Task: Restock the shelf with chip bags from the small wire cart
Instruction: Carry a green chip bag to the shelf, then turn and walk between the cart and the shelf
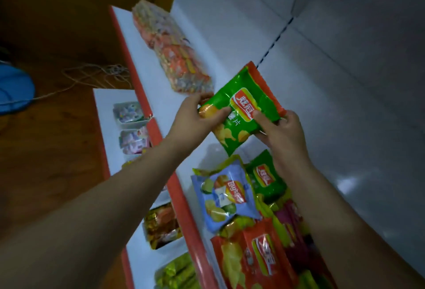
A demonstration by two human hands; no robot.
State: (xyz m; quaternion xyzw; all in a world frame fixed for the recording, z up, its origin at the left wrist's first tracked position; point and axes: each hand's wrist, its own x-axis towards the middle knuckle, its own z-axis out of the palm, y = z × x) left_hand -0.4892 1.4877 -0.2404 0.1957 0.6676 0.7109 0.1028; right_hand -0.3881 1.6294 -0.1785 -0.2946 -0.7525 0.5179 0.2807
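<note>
Green foil chip bag (241,109) held between both my hands above the white shelf (184,113), in the bare stretch between the far clear-wrapped snack pack (172,51) and the near row of bags already laid down, led by a blue bag (224,194). Step in hand, as I judge it: placing this bag on the shelf; the wire cart is out of view. My left hand (195,118) grips the bag's left edge, thumb across its front and fingers curled behind; my right hand (280,132) pinches the lower right corner, thumb on the front. Both forearms reach forward and upward, converging on the bag. Next move calls for lowering the bag onto the bare patch just beyond the blue bag, then letting go.
</note>
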